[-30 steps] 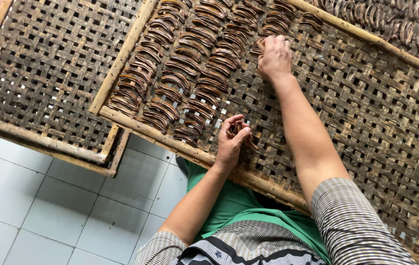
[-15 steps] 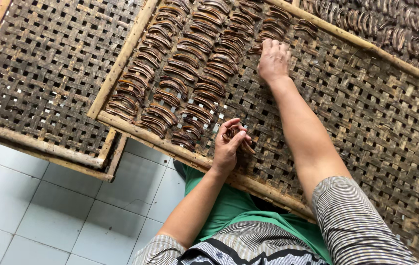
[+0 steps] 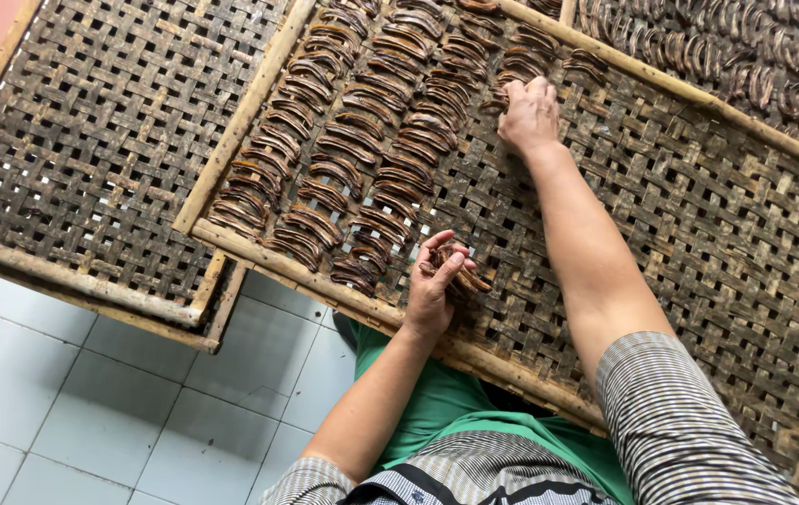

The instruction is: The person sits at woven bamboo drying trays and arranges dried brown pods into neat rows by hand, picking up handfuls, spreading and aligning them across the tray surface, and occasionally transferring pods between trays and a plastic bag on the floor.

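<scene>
Laying-out step, judged under way: the left hand (image 3: 432,290) has its fingers clamped on a small bundle of curved dark strips (image 3: 460,271) near the woven tray's (image 3: 699,215) near edge; the right hand (image 3: 530,114), fingers together, presses the last-placed strip (image 3: 502,93) at the far rows, which the next strip must align with.

Layout: woven trays side by side above a tiled floor.

The middle tray (image 3: 699,234) carries rows of curved strips (image 3: 362,159) on its left part. The left hand (image 3: 437,285) rests near its front rail, the right hand (image 3: 530,112) farther back. The empty tray (image 3: 100,140) lies left; the floor (image 3: 91,411) lies in front.
</scene>
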